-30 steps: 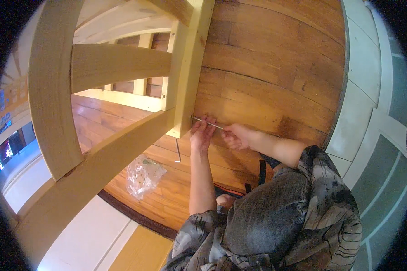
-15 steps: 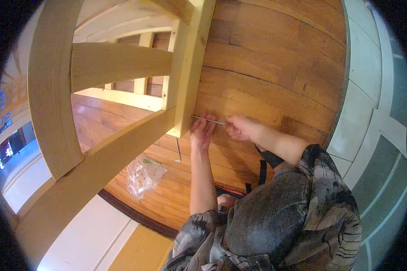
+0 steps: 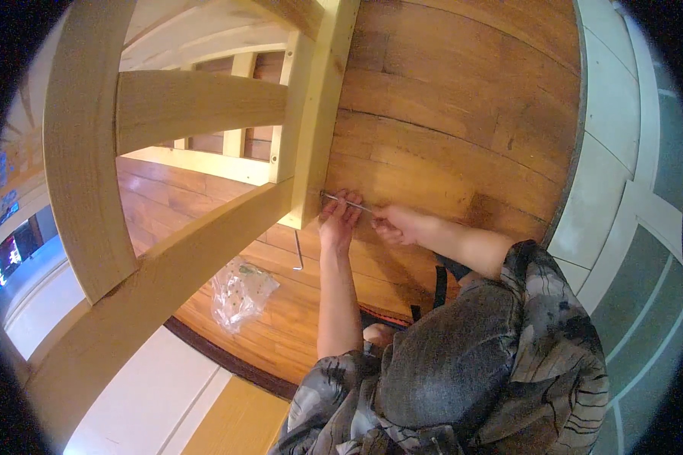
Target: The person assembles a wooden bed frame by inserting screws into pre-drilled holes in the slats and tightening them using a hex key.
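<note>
"So why are both hands sharing that metal rod?"

"The right hand is gripping its outer end; the left hand is seemingly steadying it beside the post. Whether pinching, I can't tell."

Pale-yellow frame, silvery rod, grey-patterned sleeves

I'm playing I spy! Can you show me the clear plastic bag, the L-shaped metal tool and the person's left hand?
Clear plastic bag (image 3: 240,296): head view, its crumpled middle.
L-shaped metal tool (image 3: 297,249): head view, its long straight part.
Left hand (image 3: 338,222): head view, middle of the hand.
</note>
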Available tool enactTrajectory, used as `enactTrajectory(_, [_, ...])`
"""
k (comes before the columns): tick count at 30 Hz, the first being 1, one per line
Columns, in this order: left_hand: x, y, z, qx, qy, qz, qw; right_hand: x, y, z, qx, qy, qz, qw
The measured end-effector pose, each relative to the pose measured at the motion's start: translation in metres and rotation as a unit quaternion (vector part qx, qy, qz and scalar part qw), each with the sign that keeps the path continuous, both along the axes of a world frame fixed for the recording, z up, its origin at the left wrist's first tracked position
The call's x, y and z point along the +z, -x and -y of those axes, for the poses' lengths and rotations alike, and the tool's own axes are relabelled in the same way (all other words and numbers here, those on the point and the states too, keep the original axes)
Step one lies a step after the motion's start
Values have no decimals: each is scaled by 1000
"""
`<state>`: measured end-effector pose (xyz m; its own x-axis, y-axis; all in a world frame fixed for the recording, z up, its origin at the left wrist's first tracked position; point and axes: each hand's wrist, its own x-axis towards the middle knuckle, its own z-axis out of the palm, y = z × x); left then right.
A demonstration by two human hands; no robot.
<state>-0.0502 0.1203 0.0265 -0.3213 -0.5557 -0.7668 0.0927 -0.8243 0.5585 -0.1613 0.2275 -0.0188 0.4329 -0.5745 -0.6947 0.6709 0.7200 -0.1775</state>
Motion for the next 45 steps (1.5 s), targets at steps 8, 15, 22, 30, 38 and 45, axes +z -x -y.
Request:
enactTrajectory(8, [-6, -8, 5, 10, -6, 44, 999, 57, 17, 5, 88, 361, -669, 643])
enactTrajectory(15, [3, 0, 5, 29, -25, 46, 998, 32, 13, 2, 160, 444, -728, 498])
enactTrajectory(22, [-4, -4, 9, 42, -14, -15, 999, 41, 28, 21, -38, -32, -158, 986])
enactTrajectory(30, [-14, -8, 9, 74, -24, 11, 997, 67, 29, 5, 150, 269, -740, 598])
enactTrajectory(38, [-6, -4, 7, 40, -33, 9, 999, 23, 3, 6, 89, 195, -489, 846])
enactTrajectory(45, [-11, -17, 10, -20, -6, -2, 1000, 49, 6, 3, 81, 269, -597, 751])
